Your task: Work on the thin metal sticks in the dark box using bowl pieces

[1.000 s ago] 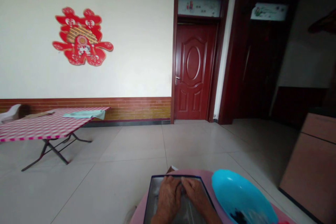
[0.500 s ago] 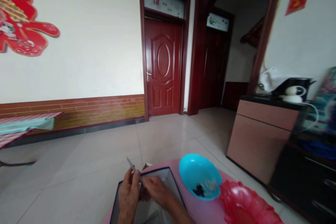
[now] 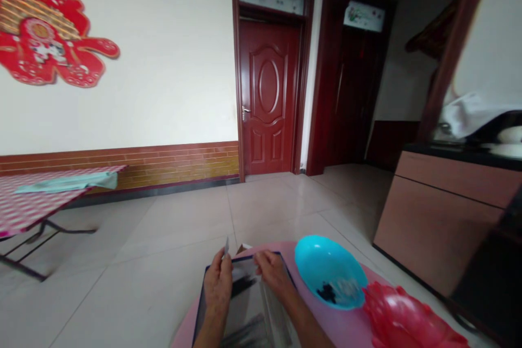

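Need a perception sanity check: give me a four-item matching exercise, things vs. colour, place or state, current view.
1. left hand
2. tray
3. basin
4. ruffled-edge dish

A. light blue, with black pieces inside
B. red, at the picture's lower right
C. holding a thin pale piece
D. dark-rimmed, beneath both hands

Pairs: 1-C, 2-D, 3-A, 4-B

Slim grey piece (image 3: 227, 244): narrow tip pointing up, nearly upright, held in the left hand (image 3: 218, 281)
Shallow tray (image 3: 244, 259): open, dark blue rim, greyish inside, lying flat
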A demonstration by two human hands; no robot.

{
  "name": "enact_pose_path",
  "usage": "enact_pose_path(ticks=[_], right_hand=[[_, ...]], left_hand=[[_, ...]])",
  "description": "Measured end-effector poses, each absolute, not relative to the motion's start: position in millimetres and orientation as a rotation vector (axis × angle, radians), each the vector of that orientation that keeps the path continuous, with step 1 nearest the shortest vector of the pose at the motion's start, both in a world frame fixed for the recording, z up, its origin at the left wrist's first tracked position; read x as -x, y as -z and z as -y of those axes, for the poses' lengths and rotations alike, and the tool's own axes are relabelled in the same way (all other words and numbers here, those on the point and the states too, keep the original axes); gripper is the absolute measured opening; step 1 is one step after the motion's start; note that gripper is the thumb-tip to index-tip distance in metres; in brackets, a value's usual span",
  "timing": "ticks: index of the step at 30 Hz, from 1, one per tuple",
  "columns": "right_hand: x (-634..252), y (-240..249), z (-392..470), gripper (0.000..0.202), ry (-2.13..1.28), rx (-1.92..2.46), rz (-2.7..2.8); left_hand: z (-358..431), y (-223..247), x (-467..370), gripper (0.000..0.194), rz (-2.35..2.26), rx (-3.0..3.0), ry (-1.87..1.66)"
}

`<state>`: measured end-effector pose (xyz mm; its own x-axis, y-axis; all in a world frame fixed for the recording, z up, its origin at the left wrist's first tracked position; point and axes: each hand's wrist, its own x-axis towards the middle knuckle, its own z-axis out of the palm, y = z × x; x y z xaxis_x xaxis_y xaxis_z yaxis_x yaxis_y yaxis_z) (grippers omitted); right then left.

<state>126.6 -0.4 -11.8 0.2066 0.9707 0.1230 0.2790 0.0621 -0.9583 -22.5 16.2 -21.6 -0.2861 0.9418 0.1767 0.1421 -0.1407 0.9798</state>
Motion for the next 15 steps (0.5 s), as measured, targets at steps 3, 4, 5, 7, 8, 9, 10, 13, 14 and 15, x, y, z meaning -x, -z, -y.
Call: enact_pose_path(ticks=[3, 4, 5, 7, 8, 9, 10, 13, 14, 15], right_hand=[[-131.2, 20.3, -5.3, 0.028, -0.747, 1.441, 1.258], [-131.1, 22.8, -5.3, 0.027, -0.723, 1.440, 1.273], [-130.4, 24.4, -4.4, 0.026, -0.699, 1.438, 1.295], [-127.9, 23.6, -1.5, 0.024, -0.636, 1.425, 1.343], [-126.5, 20.7, -0.1, 0.023, -0.595, 1.416, 1.361], [-125.3, 16.0, 1.0, 0.023, -0.549, 1.408, 1.373], [-124.7, 9.7, 1.5, 0.024, -0.499, 1.401, 1.387], [-128.9, -15.5, -0.5, 0.027, -0.359, 1.480, 1.468], [-133.5, -24.3, -1.9, 0.029, -0.323, 1.534, 1.516], [-140.2, -32.3, -3.2, 0.030, -0.292, 1.589, 1.561]], left_hand=[[-14.1, 21.7, 21.6, 0.050, -1.497, -1.424, -1.489], [-13.1, 22.6, 20.6, 0.049, -1.510, -1.472, -1.474], [-12.2, 23.9, 19.3, 0.047, -1.526, -1.517, -1.456], [-10.5, 26.3, 16.2, 0.042, -1.558, -1.612, -1.404], [-9.7, 26.9, 14.6, 0.039, -1.578, -1.664, -1.376], [-9.0, 26.8, 13.1, 0.037, -1.598, -1.715, -1.346], [-8.2, 26.1, 11.9, 0.035, -1.621, -1.755, -1.328], [-6.2, 21.5, 10.3, 0.035, -1.688, -1.818, -1.286], [-5.9, 20.2, 10.4, 0.036, -1.706, -1.831, -1.269], [-5.9, 19.6, 10.8, 0.039, -1.718, -1.845, -1.250]])
